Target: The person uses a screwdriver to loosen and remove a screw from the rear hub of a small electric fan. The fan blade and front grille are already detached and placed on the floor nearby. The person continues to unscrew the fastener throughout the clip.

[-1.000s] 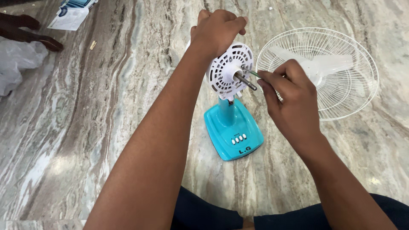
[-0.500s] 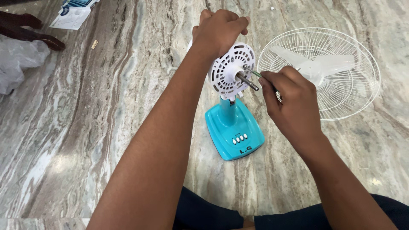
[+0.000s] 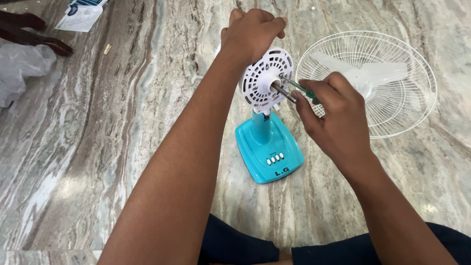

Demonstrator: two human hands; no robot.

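the left hand (image 3: 252, 32) clamps over the top of the white vented motor housing (image 3: 265, 81) on its turquoise stand (image 3: 269, 147), steadying it on the marble floor (image 3: 98, 147). the right hand (image 3: 333, 115) pinches a green-handled screwdriver (image 3: 300, 90), tip at the housing face beside the bare shaft (image 3: 283, 92). the white grille with blades (image 3: 387, 83) lies flat just to the right, out of the way.

Veined marble floor (image 3: 98, 147); turquoise fan base (image 3: 269, 152), white fan grille (image 3: 392, 98), plastic bag (image 3: 22, 68), paper packet (image 3: 81, 17)
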